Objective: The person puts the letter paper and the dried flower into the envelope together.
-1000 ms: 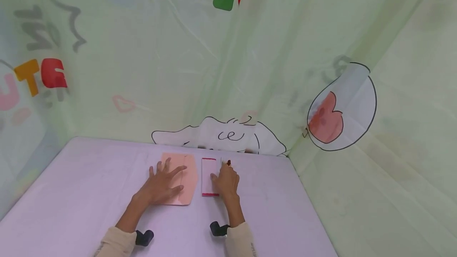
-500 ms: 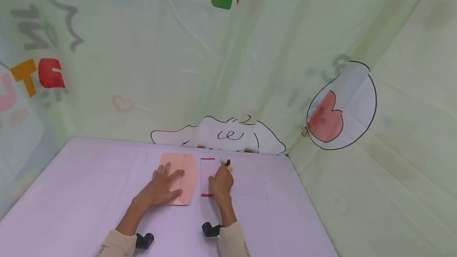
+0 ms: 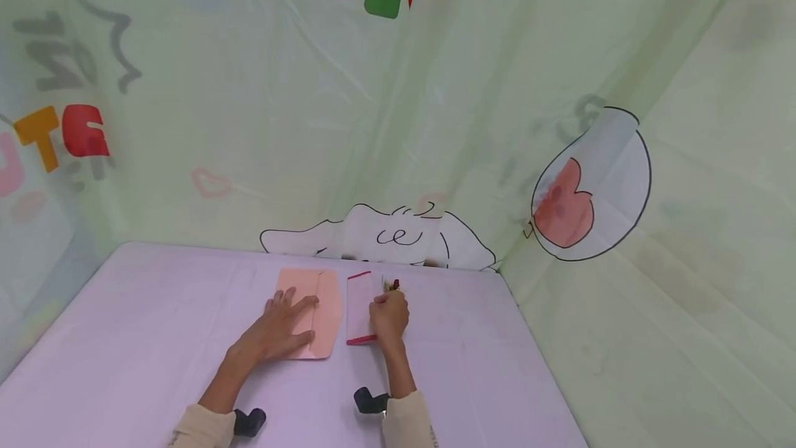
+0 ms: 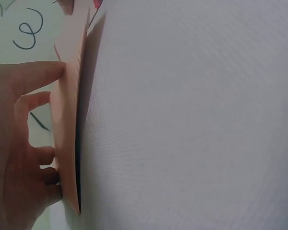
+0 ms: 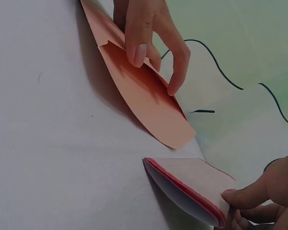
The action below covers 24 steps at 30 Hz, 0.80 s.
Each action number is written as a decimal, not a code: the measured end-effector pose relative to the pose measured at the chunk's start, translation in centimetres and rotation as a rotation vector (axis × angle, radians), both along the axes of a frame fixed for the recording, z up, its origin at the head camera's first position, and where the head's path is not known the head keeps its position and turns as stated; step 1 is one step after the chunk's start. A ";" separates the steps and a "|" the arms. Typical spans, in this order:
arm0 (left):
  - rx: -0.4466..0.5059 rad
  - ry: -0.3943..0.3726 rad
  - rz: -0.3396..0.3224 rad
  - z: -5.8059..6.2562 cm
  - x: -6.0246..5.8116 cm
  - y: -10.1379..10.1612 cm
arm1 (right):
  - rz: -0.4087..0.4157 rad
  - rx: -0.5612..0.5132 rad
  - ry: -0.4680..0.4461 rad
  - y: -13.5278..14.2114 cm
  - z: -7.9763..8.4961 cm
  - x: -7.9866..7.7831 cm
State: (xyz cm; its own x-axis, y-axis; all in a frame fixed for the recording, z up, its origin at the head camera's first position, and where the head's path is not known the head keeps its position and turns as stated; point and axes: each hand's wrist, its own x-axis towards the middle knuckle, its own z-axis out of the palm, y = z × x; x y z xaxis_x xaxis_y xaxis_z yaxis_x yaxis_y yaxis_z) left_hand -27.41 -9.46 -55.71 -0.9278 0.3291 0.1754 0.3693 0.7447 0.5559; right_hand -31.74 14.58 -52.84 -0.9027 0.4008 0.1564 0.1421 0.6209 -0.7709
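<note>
An open-flapped peach envelope (image 3: 328,316) lies on the table. My left hand (image 3: 280,327) rests on it with spread fingers; in the left wrist view its fingertips touch the paper's face. In the right wrist view the envelope's mouth gapes beneath those fingers. Right of the envelope is a folded card (image 3: 358,306), pale with red borders at two ends. My right hand (image 3: 390,315) pinches the card's right edge between thumb and fingers. A small dried-flower decoration (image 3: 393,285) with a dark red bud shows just beyond that hand, which hides the rest of it.
The pale lilac tabletop (image 3: 472,351) runs back to a light green printed curtain (image 3: 298,123), which also closes in both sides. A black wrist mount (image 3: 250,423) sits at my left cuff, and another black mount (image 3: 371,401) at the right.
My right hand first shifts left onto the card, then pinches its right edge, and the card now tilts with that side raised. The left hand's spread fingers have drawn in slightly on the envelope.
</note>
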 end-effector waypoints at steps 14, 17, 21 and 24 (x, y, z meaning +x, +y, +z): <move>-0.030 -0.014 -0.001 0.0 0.0 -0.2 | 0.007 -0.418 -0.051 -0.2 0.7 0.4; -0.042 -0.027 -0.001 0.1 0.1 -0.1 | 0.054 -0.510 -0.079 -0.7 0.6 0.4; -0.041 -0.024 0.003 0.2 0.1 -0.1 | 0.109 -0.546 -0.120 -1.5 0.2 0.5; -0.038 -0.016 0.004 0.1 0.0 0.0 | 0.109 -0.518 -0.162 -2.1 -0.2 0.8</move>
